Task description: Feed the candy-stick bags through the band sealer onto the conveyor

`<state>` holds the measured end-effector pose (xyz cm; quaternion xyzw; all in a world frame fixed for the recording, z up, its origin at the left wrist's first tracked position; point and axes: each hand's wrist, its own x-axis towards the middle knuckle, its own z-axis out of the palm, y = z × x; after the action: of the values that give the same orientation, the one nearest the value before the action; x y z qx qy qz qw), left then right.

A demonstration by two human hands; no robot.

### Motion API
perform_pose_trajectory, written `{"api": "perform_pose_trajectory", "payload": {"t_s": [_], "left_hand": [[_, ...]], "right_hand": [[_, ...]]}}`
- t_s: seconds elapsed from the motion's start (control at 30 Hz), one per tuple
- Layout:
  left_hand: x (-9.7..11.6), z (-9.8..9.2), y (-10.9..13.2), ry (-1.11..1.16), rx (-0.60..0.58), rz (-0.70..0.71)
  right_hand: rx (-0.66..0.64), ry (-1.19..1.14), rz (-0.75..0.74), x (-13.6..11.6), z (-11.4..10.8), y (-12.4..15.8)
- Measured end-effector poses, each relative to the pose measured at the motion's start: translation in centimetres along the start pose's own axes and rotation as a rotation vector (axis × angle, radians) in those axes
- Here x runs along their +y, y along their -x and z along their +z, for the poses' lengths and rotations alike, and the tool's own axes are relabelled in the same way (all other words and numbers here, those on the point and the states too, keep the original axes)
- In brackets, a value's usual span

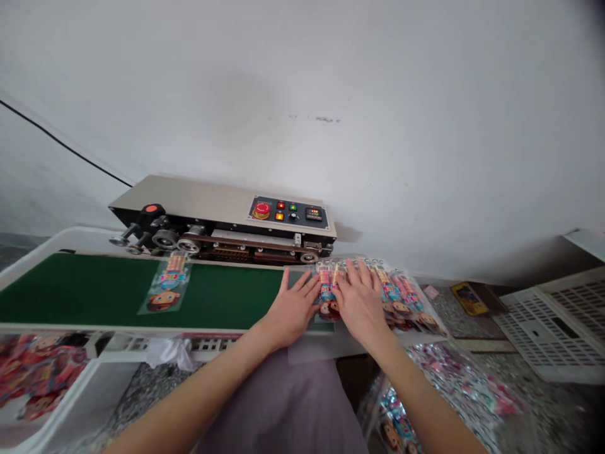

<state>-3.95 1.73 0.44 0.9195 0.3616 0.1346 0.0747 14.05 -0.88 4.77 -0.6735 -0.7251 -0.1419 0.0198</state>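
Both my hands rest at the right end of the green conveyor belt (227,293). My left hand (293,309) lies flat with its fingers spread, its fingertips beside a clear packet (325,287) with a printed cartoon figure. Over the packets my right hand (360,299) is stretched out, fingers apart, touching their upper parts. More clear packets (401,296) lie overlapping in a row to the right of that hand. Farther left, a single packet (165,287) sits on the belt with its top edge at the sealing machine (222,221).
A control panel (288,211) with a red stop button faces me. Below left, a white bin (70,403) holds many packets. A big clear bag (463,384) of packets lies at lower right, near a white slatted crate (553,328) and a small box (472,299).
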Motion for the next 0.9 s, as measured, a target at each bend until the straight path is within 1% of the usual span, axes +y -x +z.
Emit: {"api": "perform_pose_trajectory", "payload": {"t_s": [0.1,0.17,0.3,0.43,0.53,0.67,0.77,0.9], "left_hand": [[0.5,0.5,-0.3,0.009,0.038,-0.027],[0.9,0.9,-0.5,-0.01,0.054,-0.001],[1.1,1.5,-0.5,-0.024,0.016,0.032],[0.9,1.6,-0.4,-0.021,0.02,0.034],[0.9,1.7,-0.3,-0.011,0.03,0.031],[1.1,1.4,-0.3,0.018,0.016,0.02],[1.7,0.9,-0.7,0.046,0.008,-0.016],[2.4,1.0,-1.5,0.034,0.017,-0.043]], "right_hand": [[-0.038,-0.015,-0.004,-0.2,-0.4,-1.2],[-0.077,-0.034,-0.008,-0.2,-0.5,-2.2],[-0.183,-0.094,0.002,-0.3,-0.4,-4.3],[-0.206,-0.092,0.024,-0.6,0.0,-5.3],[-0.199,-0.093,0.051,-1.0,0.2,-5.6],[-0.21,-0.087,0.033,-1.0,-0.2,-5.9],[-0.207,-0.082,0.024,0.0,-0.9,-5.5],[-0.117,-0.042,0.019,1.6,-1.1,-3.8]]}}
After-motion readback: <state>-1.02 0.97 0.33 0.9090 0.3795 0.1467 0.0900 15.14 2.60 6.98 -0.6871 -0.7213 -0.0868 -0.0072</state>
